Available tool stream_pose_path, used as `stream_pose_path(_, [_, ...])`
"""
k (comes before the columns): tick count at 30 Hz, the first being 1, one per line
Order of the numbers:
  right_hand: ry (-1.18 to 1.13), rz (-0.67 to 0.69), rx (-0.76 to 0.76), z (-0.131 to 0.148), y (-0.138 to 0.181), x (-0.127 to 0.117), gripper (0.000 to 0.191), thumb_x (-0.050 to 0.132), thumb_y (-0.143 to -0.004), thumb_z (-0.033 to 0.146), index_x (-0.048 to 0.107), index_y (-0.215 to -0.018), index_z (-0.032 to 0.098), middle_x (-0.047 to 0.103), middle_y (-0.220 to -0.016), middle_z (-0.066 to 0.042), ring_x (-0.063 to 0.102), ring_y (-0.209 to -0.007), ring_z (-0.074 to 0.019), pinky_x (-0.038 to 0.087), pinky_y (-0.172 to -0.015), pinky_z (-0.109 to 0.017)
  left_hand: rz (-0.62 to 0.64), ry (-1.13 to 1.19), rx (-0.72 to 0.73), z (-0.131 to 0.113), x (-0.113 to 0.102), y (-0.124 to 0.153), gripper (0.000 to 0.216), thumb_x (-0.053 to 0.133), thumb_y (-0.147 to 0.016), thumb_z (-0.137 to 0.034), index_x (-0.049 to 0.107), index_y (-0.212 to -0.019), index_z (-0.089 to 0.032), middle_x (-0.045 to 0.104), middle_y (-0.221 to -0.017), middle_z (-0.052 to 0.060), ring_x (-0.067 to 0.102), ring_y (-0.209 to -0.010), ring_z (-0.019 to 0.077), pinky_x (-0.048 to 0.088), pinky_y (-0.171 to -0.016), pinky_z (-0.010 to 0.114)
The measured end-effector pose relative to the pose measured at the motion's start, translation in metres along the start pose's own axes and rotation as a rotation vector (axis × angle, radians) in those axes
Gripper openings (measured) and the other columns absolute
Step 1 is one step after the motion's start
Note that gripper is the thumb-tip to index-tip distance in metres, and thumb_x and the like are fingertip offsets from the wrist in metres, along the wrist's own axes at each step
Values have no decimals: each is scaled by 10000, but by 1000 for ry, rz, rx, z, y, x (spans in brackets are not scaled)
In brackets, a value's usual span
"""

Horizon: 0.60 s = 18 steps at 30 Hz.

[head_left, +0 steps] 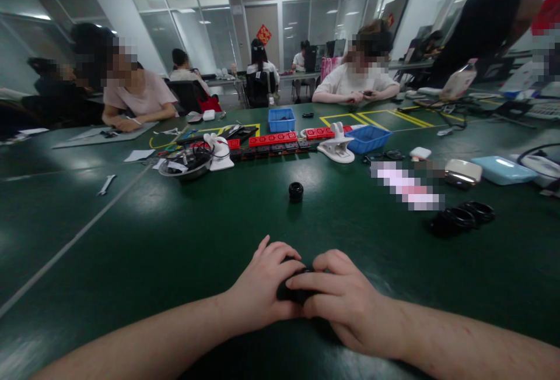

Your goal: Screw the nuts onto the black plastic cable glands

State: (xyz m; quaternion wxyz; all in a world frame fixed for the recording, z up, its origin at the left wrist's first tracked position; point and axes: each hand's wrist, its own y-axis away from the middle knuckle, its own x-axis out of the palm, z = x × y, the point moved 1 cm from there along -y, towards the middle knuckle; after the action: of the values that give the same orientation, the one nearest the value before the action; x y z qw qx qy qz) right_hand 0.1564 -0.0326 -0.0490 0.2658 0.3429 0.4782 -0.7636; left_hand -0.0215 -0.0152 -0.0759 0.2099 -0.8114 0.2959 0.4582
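Left forearm [144, 336] nearest; left hand [265, 287] curled round mostly hidden black object [298, 295]; right hand [354, 304] clamped on its other side. Slack grip could let it slip, perhaps roll across smooth green tabletop [192, 240].

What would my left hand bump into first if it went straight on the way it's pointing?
Your left hand points rightward and slightly away from you. The black object at its fingers comes first; just past that, probably your right hand, though exact depth is hard to judge.
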Motion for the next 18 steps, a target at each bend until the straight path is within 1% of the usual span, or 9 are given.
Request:
stream_pose_path(2, [-8, -26, 21, 1, 0, -4, 195, 373, -770, 124, 555, -821, 171, 605, -1014, -53, 471, -844, -164, 368, -735, -325, 8, 6, 2, 0, 0, 0, 452, 682, -664, -444, 550, -1048, -245, 531, -1071, 41, 455, -1063, 245, 129, -1020, 584])
stream_pose_path(4, [-9, -66, 71, 1, 0, -7, 165, 398, -791, 208, 531, -875, 155, 585, -960, -80, 482, -834, -171, 382, -735, -327, 13, 15, 7, 0, -1, 0, 460, 671, -671, -467, 547, -1056, -248, 529, -1073, 40, 450, -1070, 247, 121, -1021, 589])
stream_pose_path(5, [-1, -90, 102, 0, 0, -7, 187, 410, -810, 271, 518, -905, 151, 576, -934, -84, 486, -827, -176, 387, -727, -329, 13, 19, 9, 0, -1, 0, 459, 669, -672, -470, 548, -1054, -245, 528, -1076, 40, 447, -1075, 249, 114, -1023, 590])
stream_pose_path(8, [56, -144, 194, -5, -1, -5, 366, 429, -820, 477, 498, -956, 144, 558, -899, -93, 492, -803, -193, 392, -697, -338, 9, 26, 5, 1, -1, 0, 453, 668, -672, -460, 555, -1047, -233, 531, -1086, 45, 444, -1084, 255, 104, -1032, 583])
stream_pose_path(10, [88, -134, 244, -7, -2, -2, 436, 452, -795, 540, 509, -956, 139, 564, -890, -98, 496, -793, -200, 390, -689, -344, 7, 27, 0, 1, -2, 0, 444, 674, -668, -444, 561, -1038, -225, 532, -1091, 48, 442, -1089, 255, 104, -1036, 575])
stream_pose_path(12, [88, -96, 281, -8, -3, 1, 432, 507, -768, 531, 529, -941, 136, 579, -873, -92, 497, -778, -199, 384, -679, -344, 8, 32, 1, 1, -2, 0, 435, 681, -664, -434, 566, -1025, -220, 532, -1090, 47, 440, -1092, 253, 103, -1039, 569])
stream_pose_path(14, [75, -47, 315, -8, -3, 3, 372, 558, -749, 475, 550, -908, 138, 588, -841, -77, 492, -754, -191, 374, -663, -337, 11, 37, 5, 1, -2, 0, 437, 681, -665, -441, 568, -1023, -217, 532, -1081, 46, 441, -1088, 250, 101, -1038, 569])
stream_pose_path(18, [78, 39, 352, -6, -3, 5, 252, 572, -744, 372, 584, -853, 145, 585, -815, -63, 478, -752, -183, 368, -661, -333, 9, 40, 5, 0, -2, 0, 455, 672, -673, -461, 559, -1038, -216, 536, -1079, 50, 446, -1078, 244, 99, -1040, 564])
